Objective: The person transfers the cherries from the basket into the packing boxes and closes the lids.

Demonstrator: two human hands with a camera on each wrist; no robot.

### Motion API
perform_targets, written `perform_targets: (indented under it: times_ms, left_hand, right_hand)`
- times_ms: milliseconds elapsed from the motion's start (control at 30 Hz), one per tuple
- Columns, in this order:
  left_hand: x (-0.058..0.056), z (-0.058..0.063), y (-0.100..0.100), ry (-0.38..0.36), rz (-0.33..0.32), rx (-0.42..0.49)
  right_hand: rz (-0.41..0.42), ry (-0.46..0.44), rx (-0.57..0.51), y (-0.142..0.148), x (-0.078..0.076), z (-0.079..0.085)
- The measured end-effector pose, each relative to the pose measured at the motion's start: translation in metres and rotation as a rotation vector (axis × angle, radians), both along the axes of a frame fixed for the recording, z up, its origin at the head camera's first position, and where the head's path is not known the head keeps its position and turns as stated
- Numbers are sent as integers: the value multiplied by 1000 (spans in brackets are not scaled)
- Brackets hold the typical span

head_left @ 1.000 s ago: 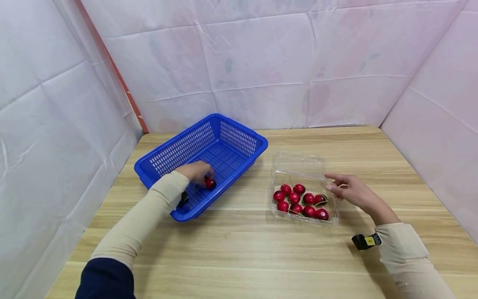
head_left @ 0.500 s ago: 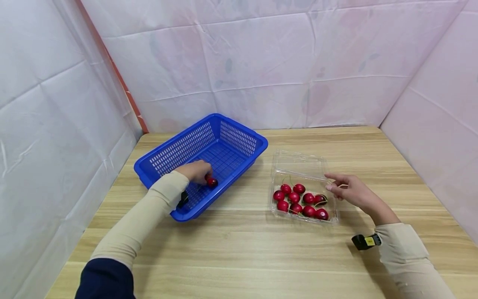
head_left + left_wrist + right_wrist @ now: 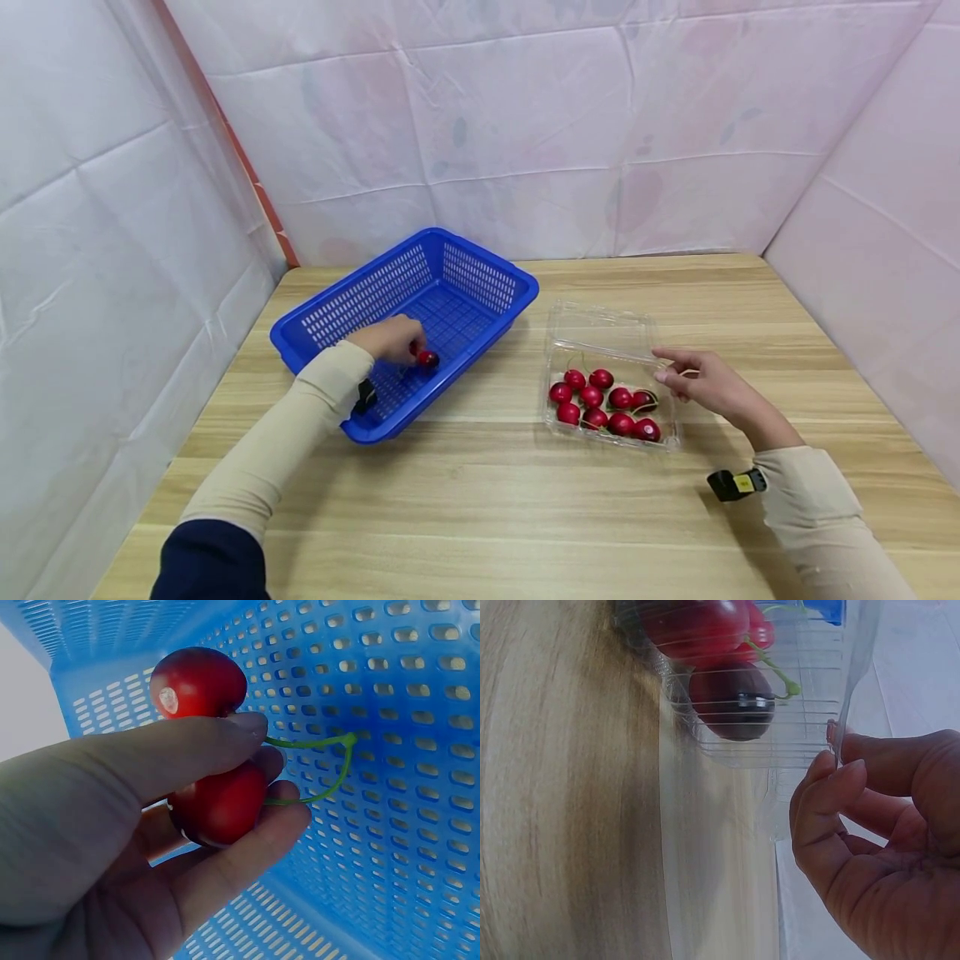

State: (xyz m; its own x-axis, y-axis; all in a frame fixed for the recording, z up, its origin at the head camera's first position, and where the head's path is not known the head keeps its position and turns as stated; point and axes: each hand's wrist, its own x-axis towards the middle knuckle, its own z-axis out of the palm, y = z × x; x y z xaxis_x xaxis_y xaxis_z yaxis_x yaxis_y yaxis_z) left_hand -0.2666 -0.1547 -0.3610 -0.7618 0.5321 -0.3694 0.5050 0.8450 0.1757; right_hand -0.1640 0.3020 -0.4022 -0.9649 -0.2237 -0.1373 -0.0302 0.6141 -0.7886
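Observation:
Inside the blue basket, my left hand holds a pair of cherries joined by a green stem. In the left wrist view, thumb and fingers pinch the lower cherry, while the upper one rests above the thumb. At the right, my right hand pinches the rim of a clear plastic box between thumb and fingers. Several red cherries lie in that box, some with stems. One dark cherry shows close through its ribbed wall.
The box's clear lid is folded back behind it on the wooden table. White cloth walls close off the back and both sides. Each wrist carries a small black camera.
My left hand has shifted slightly up and back within the basket, the pair of cherries moving with it. The right hand and the box have stayed where they were.

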Motion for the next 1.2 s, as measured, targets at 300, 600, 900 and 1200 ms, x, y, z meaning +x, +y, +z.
perform_targets:
  times_ms: [300, 600, 900, 1200]
  left_hand:
    - [-1, 8, 0, 37, -14, 45]
    - [1, 22, 1, 119, 3, 136]
    - [7, 35, -2, 230, -4, 186]
    - [21, 51, 7, 358, -48, 260]
  right_hand:
    - [8, -1, 1, -1, -1, 1]
    - [7, -7, 4, -1, 0, 3]
    - [10, -2, 8, -1, 0, 1]
    - [6, -2, -7, -1, 0, 2]
